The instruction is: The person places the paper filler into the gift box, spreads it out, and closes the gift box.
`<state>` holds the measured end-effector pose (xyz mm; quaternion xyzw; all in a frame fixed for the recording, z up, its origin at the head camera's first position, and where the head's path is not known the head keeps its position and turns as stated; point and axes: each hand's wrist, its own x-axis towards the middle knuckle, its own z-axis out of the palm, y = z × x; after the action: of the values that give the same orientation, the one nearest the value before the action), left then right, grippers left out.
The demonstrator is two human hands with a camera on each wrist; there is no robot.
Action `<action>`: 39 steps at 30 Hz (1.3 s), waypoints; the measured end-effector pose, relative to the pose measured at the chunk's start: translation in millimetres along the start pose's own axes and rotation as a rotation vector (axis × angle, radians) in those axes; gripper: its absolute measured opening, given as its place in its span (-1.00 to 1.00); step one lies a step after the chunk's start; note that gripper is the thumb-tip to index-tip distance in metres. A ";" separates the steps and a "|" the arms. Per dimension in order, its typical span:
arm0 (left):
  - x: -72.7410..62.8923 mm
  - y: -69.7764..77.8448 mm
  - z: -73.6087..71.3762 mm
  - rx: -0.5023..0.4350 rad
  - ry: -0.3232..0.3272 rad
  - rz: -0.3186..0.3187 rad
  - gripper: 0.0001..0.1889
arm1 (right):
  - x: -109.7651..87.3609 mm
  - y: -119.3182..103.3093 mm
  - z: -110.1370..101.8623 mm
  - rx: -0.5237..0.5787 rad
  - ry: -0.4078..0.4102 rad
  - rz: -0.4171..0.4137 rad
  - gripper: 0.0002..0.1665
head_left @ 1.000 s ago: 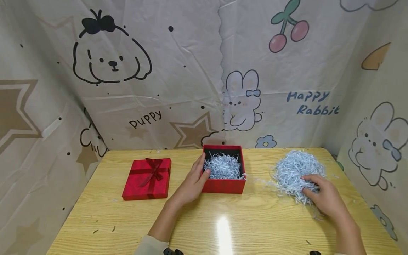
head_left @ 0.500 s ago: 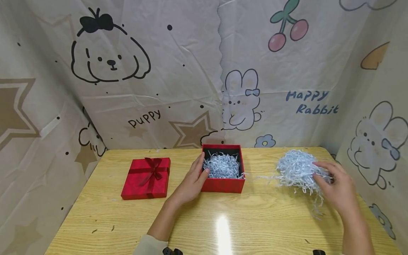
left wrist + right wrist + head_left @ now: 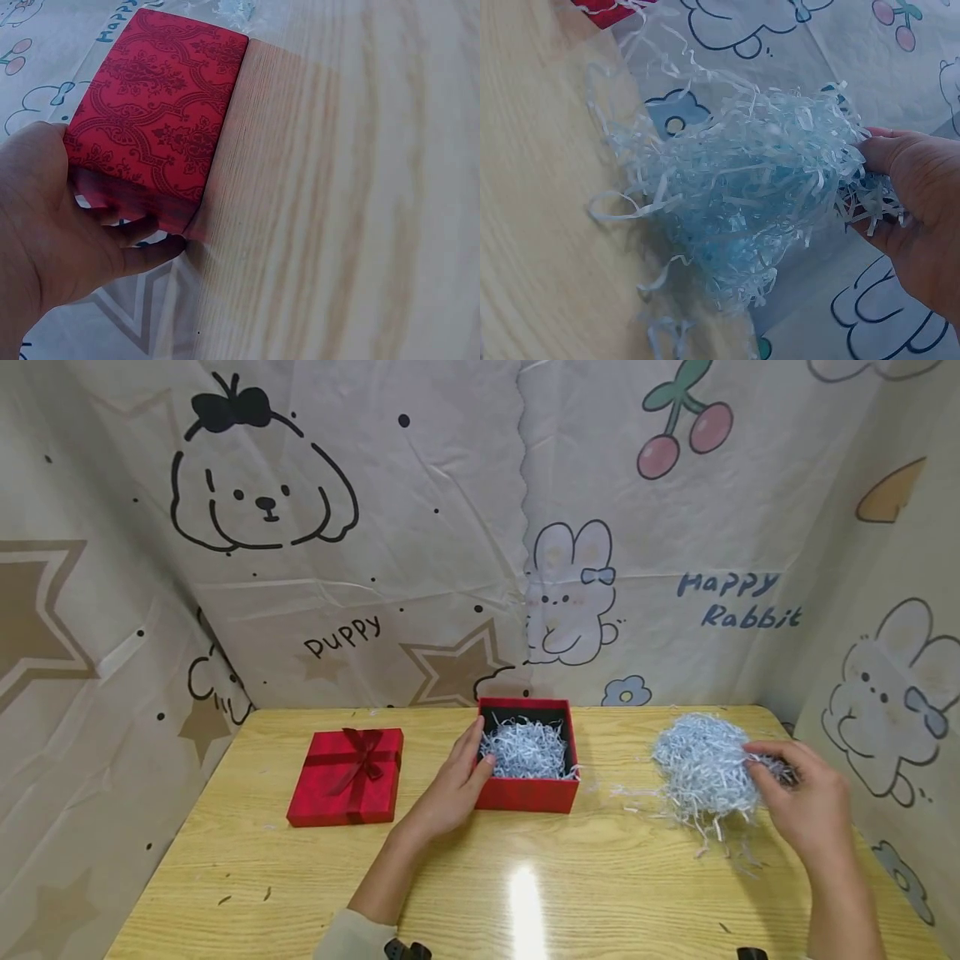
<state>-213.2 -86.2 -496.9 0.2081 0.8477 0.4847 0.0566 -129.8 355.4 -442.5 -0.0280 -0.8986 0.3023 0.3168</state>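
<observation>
A red gift box [image 3: 525,796] with a dark inside stands uncovered at the back middle of the table, holding pale blue shredded paper [image 3: 525,750]. My left hand [image 3: 450,789] holds its left side, thumb at the front corner; in the left wrist view the fingers spread along the patterned wall [image 3: 154,97]. At the right, my right hand [image 3: 806,797] pinches the right side of a loose bundle of pale blue shredded paper [image 3: 705,764]. In the right wrist view this bundle [image 3: 742,180] trails loose strands, and some of it pokes out between thumb and fingers.
The red box lid [image 3: 341,785] with a dark red ribbon bow lies left of the box. A few stray paper strands [image 3: 633,792] lie between box and bundle. A printed cloth [image 3: 450,568] hangs behind the table [image 3: 420,893] and at both sides.
My right hand has moved right and slightly up, drawing the shredded paper into a narrower bundle that now hangs from its fingers. The left hand and the box stay put.
</observation>
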 end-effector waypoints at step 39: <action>-1.1 1.2 -2.4 0.007 -0.008 0.016 -0.23 | 90.6 -137.1 -34.6 0.131 0.346 -0.316 -0.89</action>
<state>-212.5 -88.0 -494.8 0.2171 0.8475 0.4813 0.0552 -162.4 283.7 -294.3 0.0822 -0.8025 0.2975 0.5105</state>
